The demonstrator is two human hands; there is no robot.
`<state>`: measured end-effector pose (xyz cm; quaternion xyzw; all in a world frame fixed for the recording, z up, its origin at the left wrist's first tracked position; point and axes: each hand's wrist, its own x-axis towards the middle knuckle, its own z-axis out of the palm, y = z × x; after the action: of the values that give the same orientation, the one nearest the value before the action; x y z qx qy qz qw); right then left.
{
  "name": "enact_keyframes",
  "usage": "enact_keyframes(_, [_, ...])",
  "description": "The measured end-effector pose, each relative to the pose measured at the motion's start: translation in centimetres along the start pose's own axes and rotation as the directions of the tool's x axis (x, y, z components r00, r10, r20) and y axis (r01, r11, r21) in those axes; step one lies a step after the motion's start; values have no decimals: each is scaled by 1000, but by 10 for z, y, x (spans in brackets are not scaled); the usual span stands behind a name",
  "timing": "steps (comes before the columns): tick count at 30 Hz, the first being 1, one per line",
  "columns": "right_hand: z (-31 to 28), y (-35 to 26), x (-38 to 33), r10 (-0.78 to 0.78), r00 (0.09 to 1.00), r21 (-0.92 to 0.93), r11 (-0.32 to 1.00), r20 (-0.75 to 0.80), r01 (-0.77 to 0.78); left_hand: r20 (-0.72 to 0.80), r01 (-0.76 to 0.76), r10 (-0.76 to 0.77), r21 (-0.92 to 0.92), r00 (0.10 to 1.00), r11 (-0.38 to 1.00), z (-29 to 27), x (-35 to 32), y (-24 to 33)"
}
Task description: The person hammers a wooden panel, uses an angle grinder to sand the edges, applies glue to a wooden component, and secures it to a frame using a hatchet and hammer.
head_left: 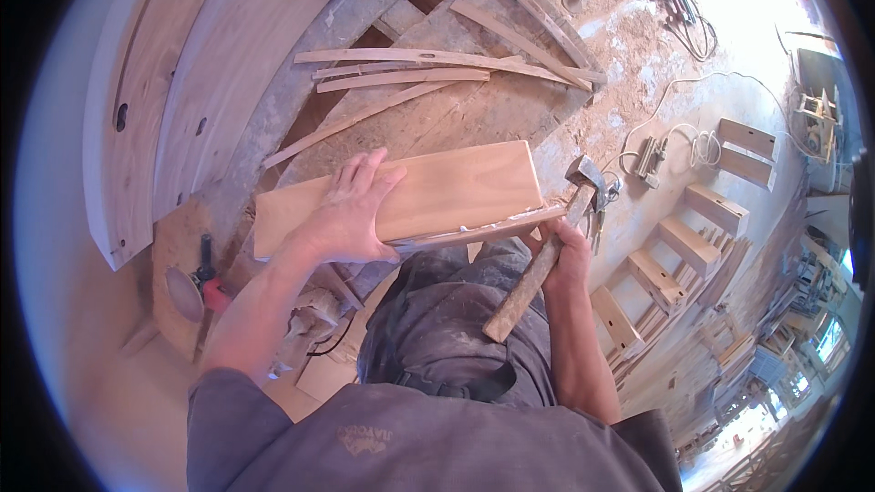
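Observation:
A long pale wooden block [465, 180] lies across the bench in front of me. White glue-like smears [510, 219] run along its near edge, where a thin wooden strip sits against it. Spread over the block's left half, my left hand [351, 205] grips it, with the thumb at the near edge. My right hand [570, 251] is wrapped around a hammer [529, 287] with a worn wooden handle, its metal head pointing up and away. The right fingers are close to the strip's right end; whether they also pinch it is hidden.
The workbench [437, 123] carries several thin wood strips [401, 79]. Large slotted boards [205, 100] lean at the left, above an angle grinder [205, 292]. On the sawdust-covered floor at right are corded power tools [649, 162] and several wooden blocks [688, 241].

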<state>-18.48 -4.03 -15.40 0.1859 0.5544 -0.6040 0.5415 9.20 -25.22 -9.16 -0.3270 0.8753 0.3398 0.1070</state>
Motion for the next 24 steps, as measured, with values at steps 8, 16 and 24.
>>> enact_keyframes(8, [28, -12, 18, -83, 995, 69, 994, 48, 80, -132, 70, -68, 7, 989, 998, 15, -11, 8])
enact_keyframes(16, [53, -47, 38, -447, 895, -426, 808, 8, 407, -238, 236, -233, -17, 943, 972, 15, 28, 27])
enact_keyframes(24, [-8, -16, -10, -485, 872, -663, 633, 61, 399, -121, 338, -355, -141, 927, 931, 0, 35, 32])
